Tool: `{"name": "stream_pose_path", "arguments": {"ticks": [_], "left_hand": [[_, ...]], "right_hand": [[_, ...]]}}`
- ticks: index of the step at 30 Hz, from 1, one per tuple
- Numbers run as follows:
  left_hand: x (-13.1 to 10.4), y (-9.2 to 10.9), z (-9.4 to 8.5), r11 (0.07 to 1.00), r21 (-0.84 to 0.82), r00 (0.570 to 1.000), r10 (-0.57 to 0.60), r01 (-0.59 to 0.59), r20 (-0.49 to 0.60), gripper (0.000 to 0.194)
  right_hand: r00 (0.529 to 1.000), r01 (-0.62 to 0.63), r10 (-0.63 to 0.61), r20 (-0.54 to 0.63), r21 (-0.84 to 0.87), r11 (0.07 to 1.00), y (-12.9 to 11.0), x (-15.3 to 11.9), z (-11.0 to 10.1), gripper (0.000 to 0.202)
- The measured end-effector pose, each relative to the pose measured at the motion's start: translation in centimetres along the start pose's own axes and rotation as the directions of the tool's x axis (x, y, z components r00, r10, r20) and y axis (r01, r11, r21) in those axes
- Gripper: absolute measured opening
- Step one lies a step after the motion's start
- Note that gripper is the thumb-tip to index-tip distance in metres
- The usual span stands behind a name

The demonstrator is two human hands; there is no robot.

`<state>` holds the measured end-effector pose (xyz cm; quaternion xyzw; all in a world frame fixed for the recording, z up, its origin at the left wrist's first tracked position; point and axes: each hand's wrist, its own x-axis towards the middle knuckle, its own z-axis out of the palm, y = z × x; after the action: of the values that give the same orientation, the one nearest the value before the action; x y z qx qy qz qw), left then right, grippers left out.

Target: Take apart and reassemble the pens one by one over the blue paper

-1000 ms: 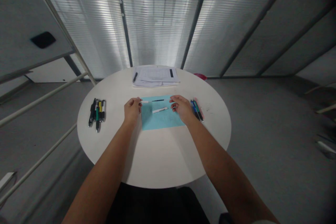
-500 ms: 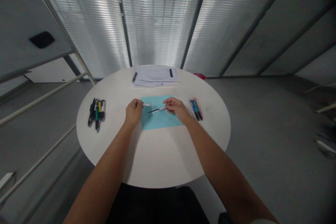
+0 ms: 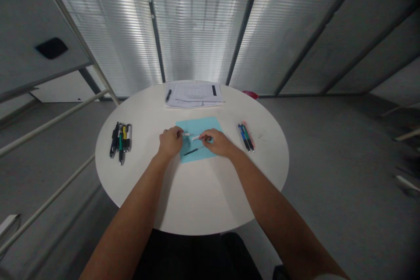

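My left hand [image 3: 170, 141] is closed on a short white pen part [image 3: 187, 134], whose end sticks out to the right. Opposite it, my right hand [image 3: 217, 141] pinches another white pen part [image 3: 196, 138] that points left. The two ends face each other with a small gap between them. Both hands are over a light blue sheet [image 3: 200, 124]. On the sheet below them lies a thin pen refill [image 3: 190, 152], dark along its left part and pale to the right. My fingers hide the rest of both white parts.
Several pens [image 3: 121, 142] lie grouped at the left of the round white table [image 3: 203, 201]. Blue and green pens [image 3: 244, 137] lie at the right beside a pinkish strip. A stack of papers [image 3: 195, 96] with a black pen [image 3: 168, 95] on it is at the back.
The refill now lies lower on the sheet, apart from my right hand. My right hand has moved left with a white part, and the two hands are closer. The sheet has turned slightly.
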<state>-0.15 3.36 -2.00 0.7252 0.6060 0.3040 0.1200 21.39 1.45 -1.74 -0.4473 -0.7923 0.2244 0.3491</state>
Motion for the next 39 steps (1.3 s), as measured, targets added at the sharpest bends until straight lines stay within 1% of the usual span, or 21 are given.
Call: {"name": "stream_pose_path", "arguments": {"ticks": [4,6,8,10,11,12,13,14,15,16,17,18,19,21,23,25,27,29,32,37,39], "left_hand": [[0.0,0.0,0.1,0.997,0.074,0.999,0.008,-0.011,0.034,0.027],[0.0,0.0,0.1,0.997,0.080,0.999,0.006,-0.010,0.046,0.029],[0.0,-0.2,0.1,0.999,0.051,0.999,0.000,-0.002,0.044,0.030],[0.2,-0.4,0.1,0.999,-0.037,1.000,-0.005,0.005,0.018,0.028],[0.3,-0.5,0.1,0.994,-0.109,1.000,-0.011,0.011,-0.005,0.027],[0.5,-0.7,0.1,0.980,-0.200,0.999,-0.027,0.020,-0.032,0.025],[0.7,-0.8,0.1,0.952,-0.304,0.996,-0.058,0.035,-0.065,0.024],[0.9,-0.9,0.0,0.903,-0.424,0.990,-0.115,0.068,-0.086,0.022],[1.1,-1.0,-0.1,0.828,-0.548,0.975,-0.202,0.120,-0.092,0.021],[1.3,-1.1,-0.2,0.734,-0.656,0.951,-0.298,0.175,-0.080,0.022],[1.5,-1.2,-0.4,0.623,-0.752,0.916,-0.396,0.213,-0.069,0.023],[1.7,-1.3,-0.6,0.515,-0.825,0.880,-0.473,0.233,-0.047,0.023],[1.8,-1.4,-0.8,0.425,-0.875,0.850,-0.525,0.230,-0.032,0.022],[2.0,-1.5,-1.1,0.288,-0.935,0.815,-0.580,0.207,0.001,0.019],[2.1,-1.6,-1.2,0.223,-0.955,0.803,-0.596,0.197,0.027,0.017],[2.1,-1.5,-1.2,0.219,-0.956,0.805,-0.593,0.195,0.028,0.017],[2.0,-1.5,-1.0,0.254,-0.949,0.814,-0.582,0.187,0.004,0.016],[1.9,-1.4,-0.8,0.309,-0.934,0.822,-0.569,0.182,-0.028,0.015],[1.9,-1.5,-0.5,0.366,-0.911,0.832,-0.552,0.192,-0.047,0.014],[1.9,-1.5,-0.4,0.384,-0.905,0.840,-0.538,0.181,-0.061,0.013],[1.8,-1.4,-0.4,0.395,-0.900,0.846,-0.530,0.184,-0.060,0.012]], "right_hand": [[0.997,0.071,-0.070,0.009,-0.093,0.993,0.1,0.0,0.5,0.024],[0.997,0.078,-0.080,-0.011,-0.132,0.988,0.0,0.0,0.7,0.021],[0.997,0.059,-0.064,-0.034,-0.132,0.989,0.0,0.1,0.9,0.020],[0.997,0.012,-0.018,-0.074,-0.074,0.997,0.0,0.2,0.8,0.017],[0.993,-0.025,0.023,-0.112,-0.013,1.000,0.0,0.4,0.6,0.014],[0.984,-0.070,0.082,-0.160,0.076,0.995,0.1,0.5,0.2,0.012],[0.963,-0.118,0.161,-0.218,0.196,0.973,0.3,0.7,-0.2,0.009],[0.929,-0.170,0.274,-0.250,0.370,0.913,0.5,0.8,-0.7,0.010],[0.875,-0.209,0.412,-0.255,0.568,0.796,0.8,0.9,-1.2,0.011],[0.822,-0.211,0.525,-0.223,0.736,0.643,1.1,0.9,-1.8,0.015],[0.777,-0.199,0.604,-0.175,0.844,0.499,1.4,0.9,-2.4,0.017],[0.742,-0.167,0.653,-0.155,0.900,0.403,1.8,0.9,-2.9,0.015],[0.719,-0.139,0.679,-0.151,0.925,0.353,2.1,0.9,-3.3,0.014],[0.691,-0.120,0.710,-0.136,0.947,0.298,2.5,0.9,-3.6,0.012],[0.678,-0.100,0.730,-0.089,0.972,0.212,2.6,0.9,-3.7,0.007],[0.671,-0.083,0.740,-0.034,0.989,0.121,2.6,0.9,-3.6,0.004],[0.668,-0.075,0.744,-0.001,0.995,0.068,2.7,1.0,-3.6,0.002],[0.670,-0.081,0.743,0.001,0.994,0.072,2.7,1.0,-3.6,0.002],[0.678,-0.110,0.735,-0.013,0.987,0.120,2.8,1.1,-3.8,0.003],[0.681,-0.128,0.732,0.011,0.986,0.104,2.6,1.1,-3.8,0.002],[0.693,-0.120,0.720,0.012,0.988,0.100,2.5,0.9,-3.8,0.003]]}}
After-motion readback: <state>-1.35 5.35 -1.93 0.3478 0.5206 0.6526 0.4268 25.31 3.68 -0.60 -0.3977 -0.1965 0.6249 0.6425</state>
